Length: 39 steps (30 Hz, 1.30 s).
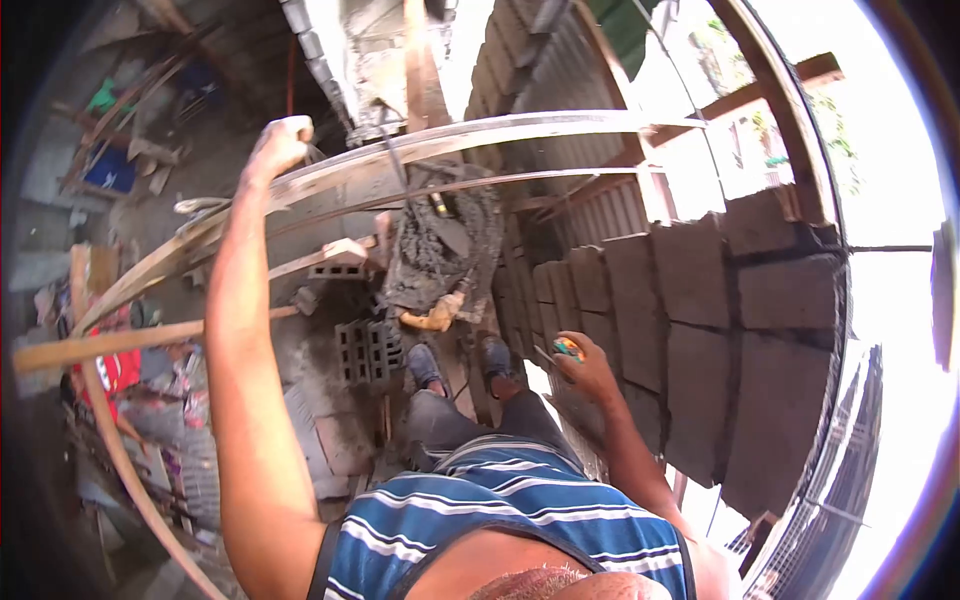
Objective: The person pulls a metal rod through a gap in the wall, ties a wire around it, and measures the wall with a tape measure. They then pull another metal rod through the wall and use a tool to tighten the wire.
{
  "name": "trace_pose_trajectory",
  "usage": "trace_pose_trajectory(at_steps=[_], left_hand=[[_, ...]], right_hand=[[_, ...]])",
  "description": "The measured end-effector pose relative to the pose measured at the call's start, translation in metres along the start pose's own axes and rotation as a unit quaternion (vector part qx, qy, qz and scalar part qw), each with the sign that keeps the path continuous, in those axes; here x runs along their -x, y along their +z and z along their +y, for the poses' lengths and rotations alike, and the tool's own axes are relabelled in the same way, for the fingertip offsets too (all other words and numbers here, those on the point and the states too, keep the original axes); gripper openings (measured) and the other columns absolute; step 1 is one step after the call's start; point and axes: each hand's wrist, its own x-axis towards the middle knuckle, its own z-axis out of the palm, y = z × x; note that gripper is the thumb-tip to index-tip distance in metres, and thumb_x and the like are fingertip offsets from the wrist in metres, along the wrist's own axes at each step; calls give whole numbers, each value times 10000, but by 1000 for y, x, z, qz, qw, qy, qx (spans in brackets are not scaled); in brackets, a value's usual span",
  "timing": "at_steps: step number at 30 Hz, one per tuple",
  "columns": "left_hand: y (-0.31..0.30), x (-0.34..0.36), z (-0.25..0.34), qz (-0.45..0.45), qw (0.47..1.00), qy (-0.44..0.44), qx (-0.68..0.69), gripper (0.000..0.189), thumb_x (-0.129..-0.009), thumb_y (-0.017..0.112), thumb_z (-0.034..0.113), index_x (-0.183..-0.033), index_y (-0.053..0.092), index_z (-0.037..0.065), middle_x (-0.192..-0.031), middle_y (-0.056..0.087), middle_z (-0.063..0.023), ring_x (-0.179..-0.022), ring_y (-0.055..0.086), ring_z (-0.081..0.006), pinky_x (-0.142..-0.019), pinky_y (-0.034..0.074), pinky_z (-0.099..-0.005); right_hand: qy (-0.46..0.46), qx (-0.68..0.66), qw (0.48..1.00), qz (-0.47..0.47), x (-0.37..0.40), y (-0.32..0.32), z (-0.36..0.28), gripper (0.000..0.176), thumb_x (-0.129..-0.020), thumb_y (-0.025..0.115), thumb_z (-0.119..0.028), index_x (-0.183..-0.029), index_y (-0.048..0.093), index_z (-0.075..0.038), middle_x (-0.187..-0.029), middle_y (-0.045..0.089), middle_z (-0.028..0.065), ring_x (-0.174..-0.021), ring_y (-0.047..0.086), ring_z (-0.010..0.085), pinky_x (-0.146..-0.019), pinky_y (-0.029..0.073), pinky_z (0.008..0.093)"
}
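My left hand (279,146) is raised at the upper left with its fingers closed, beside a long wooden board (400,152) that crosses the view. Whatever it holds, if anything, is too unclear to make out. Lower at the right, my right hand (590,362) is wrapped round a small orange and green tool (568,348), near the block wall (690,350). Between the hands, farther forward, a heap of wet mortar (440,240) lies on a sheet with a trowel (453,235) in it.
Hollow blocks (368,352) stand left of my feet. A yellowish glove (434,316) lies at the mortar's near edge. Timber strips (150,340) cross the left side above scattered debris. The block wall runs along the right, with wooden posts (780,100) behind it.
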Motion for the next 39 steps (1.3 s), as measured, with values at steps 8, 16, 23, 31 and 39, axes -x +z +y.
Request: trace_pose_trajectory(at_steps=[8, 16, 23, 31, 39], left_hand=[[9, -3, -14, 70, 997, -4, 17, 184, -670, 572, -11, -845, 606, 36, -737, 626, -180, -725, 643, -296, -653, 482, -406], [10, -2, -17, 41, 995, -54, 74, 195, -697, 598, -11, -885, 624, 35, -737, 642, -89, -729, 642, -197, -669, 505, -348], [9, -3, -17, 33, 993, -77, 82, 246, -698, 600, -12, -934, 641, 42, -749, 637, -69, -729, 621, -180, -662, 504, -340], [-6, 5, 10, -77, 990, -95, 69, 302, -678, 618, 27, -979, 640, 22, -798, 650, -61, -752, 608, -168, -679, 493, -332], [-7, 5, 5, -153, 979, -110, 74, 236, -773, 759, 220, -899, 703, 28, -853, 672, -72, -792, 613, -170, -745, 491, -343]], right_hand=[[-7, 15, 1000, -24, -9, 5, 6, 473, -799, 672, -214, -1218, 614, -4, -1096, 684, 156, -1003, 651, 223, -909, 491, 336], [42, -23, 999, -24, -20, 0, -4, 461, -799, 667, -175, -1224, 616, -4, -1097, 686, 152, -1010, 655, 234, -920, 489, 334], [-27, 23, 999, -5, -23, -4, 15, 447, -807, 672, -170, -1218, 616, -4, -1094, 688, 156, -1007, 658, 227, -917, 491, 336], [-9, 12, 1000, -3, -20, -7, 19, 437, -820, 674, -193, -1206, 612, 3, -1078, 662, 105, -1005, 615, 179, -916, 472, 302], [4, 10, 1000, -26, -24, -14, 19, 480, -812, 700, -249, -1216, 608, -7, -1090, 680, 174, -1006, 652, 263, -897, 499, 360]])
